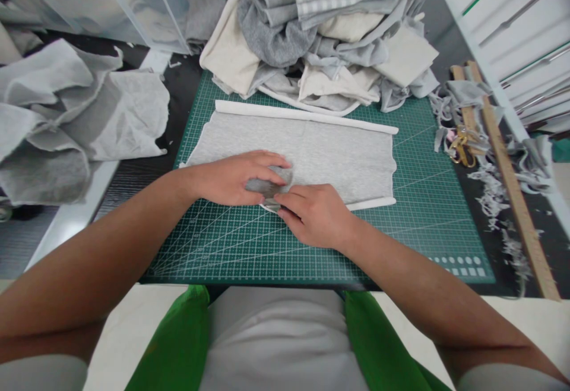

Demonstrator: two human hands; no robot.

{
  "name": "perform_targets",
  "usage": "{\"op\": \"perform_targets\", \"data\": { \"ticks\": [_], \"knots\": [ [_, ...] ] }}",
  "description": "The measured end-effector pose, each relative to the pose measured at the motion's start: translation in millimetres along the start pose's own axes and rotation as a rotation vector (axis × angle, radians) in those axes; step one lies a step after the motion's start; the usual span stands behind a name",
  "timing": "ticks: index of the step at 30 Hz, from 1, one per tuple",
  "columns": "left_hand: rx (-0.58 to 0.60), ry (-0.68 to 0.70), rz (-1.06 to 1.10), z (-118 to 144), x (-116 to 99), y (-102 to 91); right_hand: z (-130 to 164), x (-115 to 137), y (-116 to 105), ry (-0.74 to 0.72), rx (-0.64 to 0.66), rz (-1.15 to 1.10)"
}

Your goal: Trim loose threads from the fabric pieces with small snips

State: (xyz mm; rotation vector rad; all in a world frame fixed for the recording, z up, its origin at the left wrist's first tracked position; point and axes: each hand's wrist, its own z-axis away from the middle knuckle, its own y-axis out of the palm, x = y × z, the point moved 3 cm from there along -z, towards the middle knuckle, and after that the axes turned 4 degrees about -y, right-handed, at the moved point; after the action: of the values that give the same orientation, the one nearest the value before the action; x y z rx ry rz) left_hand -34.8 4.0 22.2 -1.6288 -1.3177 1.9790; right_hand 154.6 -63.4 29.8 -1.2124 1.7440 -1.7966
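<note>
Pale-grey rectangular cloth (345,162): long axis was laid left-to-right | near edge was pinched by right hand (315,214) | left hand (236,178) was spread

left forearm (120,248), right forearm (409,281) bare, angled inward. left grip (234,178) palm down, fingers spread, thumb apart. right grip (318,214) fingers bent, thumb below forefinger. fingertips of both hands close together.

The grey cloth (342,153) looks matt, the ruler (516,195) wooden, the bin (133,8) smooth plastic.
</note>
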Motion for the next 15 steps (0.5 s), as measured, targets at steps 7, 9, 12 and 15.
{"op": "perform_targets", "data": {
  "ticks": [7, 9, 12, 15],
  "knots": [
    [0.001, 0.028, -0.039, 0.1, -1.8, -0.5, -0.6, 0.5, 0.1, -0.009, 0.025, -0.002],
    [0.0, 0.033, -0.061, -0.1, -2.0, 0.0, -0.9, 0.7, 0.2, -0.016, 0.029, 0.003],
    [-0.006, 0.045, -0.074, -0.5, -1.9, 0.8, -1.3, 0.7, 0.7, -0.021, 0.02, 0.01],
    [-0.011, 0.053, -0.073, -0.9, -1.6, 1.1, -2.5, 1.4, 1.7, -0.025, 0.004, 0.009]
  ]
}}
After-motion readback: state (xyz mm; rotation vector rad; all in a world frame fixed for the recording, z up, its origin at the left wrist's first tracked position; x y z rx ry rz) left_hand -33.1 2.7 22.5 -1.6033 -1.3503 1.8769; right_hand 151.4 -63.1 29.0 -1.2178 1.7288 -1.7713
